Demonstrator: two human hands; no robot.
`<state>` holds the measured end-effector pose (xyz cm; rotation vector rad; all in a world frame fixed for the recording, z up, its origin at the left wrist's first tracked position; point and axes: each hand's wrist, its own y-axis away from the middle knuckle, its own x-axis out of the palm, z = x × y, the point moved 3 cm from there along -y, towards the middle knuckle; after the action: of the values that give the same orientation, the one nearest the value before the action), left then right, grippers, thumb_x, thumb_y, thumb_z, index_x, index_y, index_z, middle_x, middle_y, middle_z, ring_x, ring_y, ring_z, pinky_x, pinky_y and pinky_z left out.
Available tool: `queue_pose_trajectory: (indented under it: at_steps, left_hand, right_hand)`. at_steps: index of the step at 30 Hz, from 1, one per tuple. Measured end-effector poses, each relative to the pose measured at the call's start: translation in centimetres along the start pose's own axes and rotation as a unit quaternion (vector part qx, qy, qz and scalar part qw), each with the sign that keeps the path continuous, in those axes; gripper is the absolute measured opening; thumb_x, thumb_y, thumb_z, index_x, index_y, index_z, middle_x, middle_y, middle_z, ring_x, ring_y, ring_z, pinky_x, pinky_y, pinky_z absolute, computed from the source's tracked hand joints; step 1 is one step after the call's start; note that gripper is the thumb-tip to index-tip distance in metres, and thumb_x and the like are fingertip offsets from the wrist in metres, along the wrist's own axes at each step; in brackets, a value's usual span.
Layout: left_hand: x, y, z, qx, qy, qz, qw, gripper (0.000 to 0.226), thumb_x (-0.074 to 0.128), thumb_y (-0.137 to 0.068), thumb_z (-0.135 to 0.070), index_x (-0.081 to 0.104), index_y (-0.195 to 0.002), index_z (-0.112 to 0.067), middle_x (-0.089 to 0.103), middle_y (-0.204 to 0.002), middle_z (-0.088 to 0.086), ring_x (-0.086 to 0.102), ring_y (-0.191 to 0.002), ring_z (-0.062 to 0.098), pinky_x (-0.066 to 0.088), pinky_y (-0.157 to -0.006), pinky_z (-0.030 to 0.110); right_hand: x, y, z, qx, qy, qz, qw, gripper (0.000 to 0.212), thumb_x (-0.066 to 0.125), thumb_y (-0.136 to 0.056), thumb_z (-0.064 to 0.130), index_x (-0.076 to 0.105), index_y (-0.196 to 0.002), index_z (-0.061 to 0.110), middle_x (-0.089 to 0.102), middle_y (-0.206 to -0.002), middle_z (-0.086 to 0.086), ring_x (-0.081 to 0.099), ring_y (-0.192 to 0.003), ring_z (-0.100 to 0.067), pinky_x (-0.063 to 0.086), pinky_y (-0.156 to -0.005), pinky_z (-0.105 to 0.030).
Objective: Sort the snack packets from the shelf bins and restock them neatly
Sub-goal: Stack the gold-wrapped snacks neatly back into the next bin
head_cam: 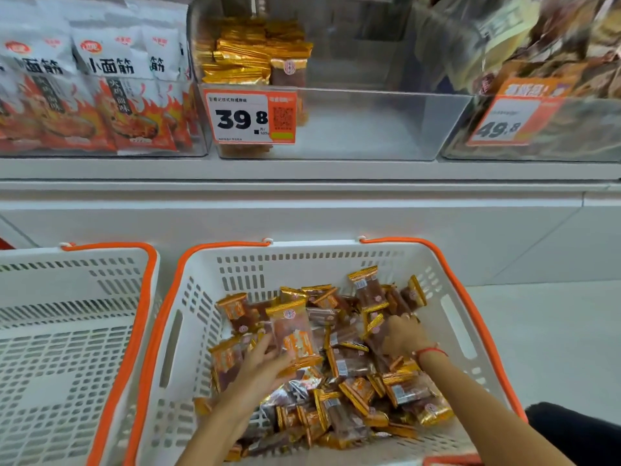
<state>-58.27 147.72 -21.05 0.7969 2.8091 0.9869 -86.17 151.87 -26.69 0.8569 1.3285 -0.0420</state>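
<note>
The left hand's fingers (268, 348) clamp a small stack of packets (295, 334) above the basket (198, 297); the right hand (403, 334) digs among loose ones, grip unclear. Squaring edges first would suit the half-filled bin (369, 129).

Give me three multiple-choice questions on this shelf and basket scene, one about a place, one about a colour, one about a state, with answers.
1. Where is the stack of gold packets?
A. left end of the clear bin
B. right end
C. on the floor

2. What colour is the basket trim?
A. blue
B. orange
C. green

3. What is the left hand doing?
A. resting empty
B. gripping the price tag
C. holding a packet

Answers: A, the stack sits above the 39.8 tag at the bin's left end; B, the rim is orange; C, fingers close around a raised packet.
</note>
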Motion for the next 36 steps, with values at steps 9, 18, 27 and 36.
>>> queue_pose_trajectory:
  at_steps: [9, 18, 27, 36]
  left_hand:
    - [-0.3, 0.1, -1.1, 0.012, -0.069, -0.062, 0.996, 0.059, 0.047, -0.1, -0.032, 0.021, -0.152, -0.019, 0.023, -0.158, 0.004, 0.029, -0.142, 0.027, 0.031, -0.113, 0.043]
    - [1.7, 1.4, -3.5, 0.077, -0.04, -0.086, 0.993, 0.048, 0.031, -0.104, -0.034, 0.025, -0.15, -0.021, 0.024, -0.157, 0.004, 0.025, -0.143, 0.023, 0.026, -0.11, 0.038]
    - [1.2, 1.5, -3.6, 0.068, -0.059, -0.064, 0.994, 0.061, 0.034, -0.102, -0.043, 0.006, -0.154, -0.028, 0.003, -0.162, -0.004, 0.007, -0.149, 0.018, 0.013, -0.117, 0.04]
    - [-1.2, -0.8, -1.5, 0.042, -0.062, -0.109, 0.991, 0.069, 0.034, -0.094, -0.059, 0.012, -0.154, -0.032, 0.014, -0.161, -0.003, 0.014, -0.148, 0.022, 0.013, -0.119, 0.051]
  right_hand:
    - [-4.0, 3.7, 2.7, -0.078, -0.384, 0.027, 0.919, 0.005, 0.065, -0.089, 0.014, 0.061, -0.088, 0.016, 0.064, -0.084, 0.001, 0.063, -0.073, -0.01, 0.055, -0.069, -0.028]
    - [-4.8, 8.6, 10.9, -0.144, -0.603, -0.048, 0.783, 0.019, 0.075, -0.083, 0.019, 0.069, -0.101, 0.018, 0.072, -0.091, -0.004, 0.067, -0.088, -0.019, 0.056, -0.071, -0.026]
    - [-6.4, 9.3, 11.3, -0.253, -0.526, -0.01, 0.812, 0.026, 0.068, -0.088, 0.027, 0.064, -0.112, 0.017, 0.068, -0.084, -0.006, 0.064, -0.072, -0.011, 0.054, -0.072, -0.025]
    - [4.2, 1.1, -2.6, -0.029, -0.047, 0.007, 0.998, 0.058, 0.036, -0.097, 0.048, 0.037, -0.143, 0.012, 0.046, -0.141, -0.013, 0.042, -0.129, -0.034, 0.035, -0.107, -0.04]
